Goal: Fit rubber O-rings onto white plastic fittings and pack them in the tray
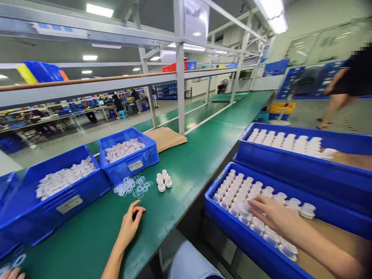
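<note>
My left hand (130, 223) rests on the green tabletop with loosely bent fingers, thumb apart, and nothing visible in it. Just beyond it lies a loose pile of thin clear rings (136, 186). Four-odd, or several, white flanged plastic fittings (164, 180) stand in a small group right of the rings. Over the nearer blue bin on the right, my right hand (266, 211) reaches among rows of white fittings (232, 186). A motion-smeared white fitting (243, 207) shows at its fingertips, which appear closed on it.
Blue bins of loose white parts (66, 176) (124, 150) stand along the table's left side. Brown cardboard sheets (165, 138) lie behind them. Another bin of fittings (285, 141) is at the right. A co-worker's fingers (13, 273) show bottom left; a person (345, 81) stands at far right.
</note>
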`<action>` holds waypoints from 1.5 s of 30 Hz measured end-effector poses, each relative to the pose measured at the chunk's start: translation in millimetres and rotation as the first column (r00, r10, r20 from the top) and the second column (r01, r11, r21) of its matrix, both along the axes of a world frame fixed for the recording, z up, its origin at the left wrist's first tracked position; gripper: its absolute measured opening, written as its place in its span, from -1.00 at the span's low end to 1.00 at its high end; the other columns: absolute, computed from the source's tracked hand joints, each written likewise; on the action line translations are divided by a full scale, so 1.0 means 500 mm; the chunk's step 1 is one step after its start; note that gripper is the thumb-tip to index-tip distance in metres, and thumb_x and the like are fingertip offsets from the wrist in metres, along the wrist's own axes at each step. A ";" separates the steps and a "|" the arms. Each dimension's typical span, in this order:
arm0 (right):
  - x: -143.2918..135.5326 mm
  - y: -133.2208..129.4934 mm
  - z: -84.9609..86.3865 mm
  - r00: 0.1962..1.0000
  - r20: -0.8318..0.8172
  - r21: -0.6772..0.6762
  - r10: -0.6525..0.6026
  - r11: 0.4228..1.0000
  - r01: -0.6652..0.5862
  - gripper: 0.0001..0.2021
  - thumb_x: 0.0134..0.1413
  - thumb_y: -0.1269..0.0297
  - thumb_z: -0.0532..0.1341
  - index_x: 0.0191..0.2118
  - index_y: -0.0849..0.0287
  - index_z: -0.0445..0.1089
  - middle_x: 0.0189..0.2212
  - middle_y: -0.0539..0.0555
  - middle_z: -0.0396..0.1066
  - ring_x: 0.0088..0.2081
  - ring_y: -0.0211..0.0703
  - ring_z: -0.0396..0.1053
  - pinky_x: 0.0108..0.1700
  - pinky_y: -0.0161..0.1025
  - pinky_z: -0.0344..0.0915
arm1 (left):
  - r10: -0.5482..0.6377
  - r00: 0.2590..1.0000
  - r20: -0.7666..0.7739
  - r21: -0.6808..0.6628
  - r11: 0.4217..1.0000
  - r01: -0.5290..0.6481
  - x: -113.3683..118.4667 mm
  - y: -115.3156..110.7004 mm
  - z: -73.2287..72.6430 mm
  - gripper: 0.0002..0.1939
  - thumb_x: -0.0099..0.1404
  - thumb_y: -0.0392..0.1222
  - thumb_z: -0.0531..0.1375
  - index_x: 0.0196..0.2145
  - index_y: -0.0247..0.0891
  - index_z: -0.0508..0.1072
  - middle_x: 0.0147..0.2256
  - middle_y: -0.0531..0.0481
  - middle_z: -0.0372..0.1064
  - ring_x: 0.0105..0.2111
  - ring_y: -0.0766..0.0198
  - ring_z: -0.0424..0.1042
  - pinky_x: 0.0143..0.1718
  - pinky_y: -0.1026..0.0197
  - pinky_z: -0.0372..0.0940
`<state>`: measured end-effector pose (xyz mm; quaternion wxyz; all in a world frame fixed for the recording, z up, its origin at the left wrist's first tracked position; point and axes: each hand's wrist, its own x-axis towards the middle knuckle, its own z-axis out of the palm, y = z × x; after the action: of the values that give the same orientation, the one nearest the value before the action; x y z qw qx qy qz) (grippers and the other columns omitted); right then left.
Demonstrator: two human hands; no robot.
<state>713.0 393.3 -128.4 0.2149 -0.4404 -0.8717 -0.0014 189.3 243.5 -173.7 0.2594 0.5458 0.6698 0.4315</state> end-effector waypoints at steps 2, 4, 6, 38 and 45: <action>-0.168 0.008 0.034 0.967 0.094 -0.132 0.238 0.965 -0.225 -0.55 0.43 0.02 -0.10 -0.29 0.08 0.44 -0.32 0.17 0.40 -0.31 -0.06 0.41 -0.24 -0.15 0.36 | -0.011 1.000 -0.008 0.021 1.000 0.011 0.004 -0.001 0.002 -0.52 0.41 0.13 0.01 0.16 -0.16 0.17 -0.12 -0.07 0.49 -0.07 0.19 0.45 0.08 0.07 0.24; -0.330 0.008 0.055 0.926 0.155 -0.167 0.345 0.933 -0.319 -0.73 0.40 0.19 0.02 -0.22 0.09 0.43 -0.26 0.13 0.38 -0.21 -0.07 0.40 -0.19 -0.20 0.35 | -0.016 1.000 -0.009 0.033 0.999 0.016 0.006 -0.003 0.001 -0.54 0.42 0.11 0.00 0.16 -0.16 0.17 -0.12 -0.06 0.49 -0.08 0.20 0.44 0.07 0.07 0.24; -0.458 0.009 0.062 0.900 0.187 -0.167 0.394 0.915 -0.366 -0.82 0.37 0.25 0.10 -0.21 0.10 0.43 -0.25 0.10 0.38 -0.18 -0.07 0.39 -0.17 -0.22 0.33 | -0.020 1.000 -0.004 0.044 0.999 0.020 0.008 -0.004 0.000 -0.56 0.42 0.10 0.00 0.15 -0.16 0.18 -0.14 -0.05 0.49 -0.10 0.21 0.44 0.06 0.07 0.24; -0.044 0.119 -0.075 0.962 -0.006 -0.240 0.273 0.934 -0.266 -0.63 0.44 0.08 0.00 0.09 0.11 0.44 0.05 0.15 0.44 0.10 0.06 0.30 0.13 0.04 0.32 | 0.247 0.914 -0.321 0.083 0.969 -0.232 0.189 0.035 -0.028 -0.47 0.38 0.12 0.02 0.17 -0.21 0.29 0.09 -0.19 0.36 0.10 -0.04 0.36 0.06 -0.13 0.38; -0.042 0.131 -0.146 0.965 0.073 -0.244 0.252 0.943 -0.228 -0.57 0.42 0.05 0.08 0.30 -0.05 0.26 0.32 0.06 0.15 0.30 0.19 0.04 0.24 0.28 0.17 | 0.348 0.882 -0.318 0.016 0.932 -0.362 0.239 0.033 -0.050 -0.42 0.40 0.19 -0.08 0.15 -0.26 0.30 0.10 -0.23 0.34 0.14 -0.13 0.27 0.07 -0.24 0.31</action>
<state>692.2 459.0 -201.3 0.1149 -0.3522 -0.9229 0.1045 308.9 260.1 -198.5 0.0776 0.4699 0.8005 0.3639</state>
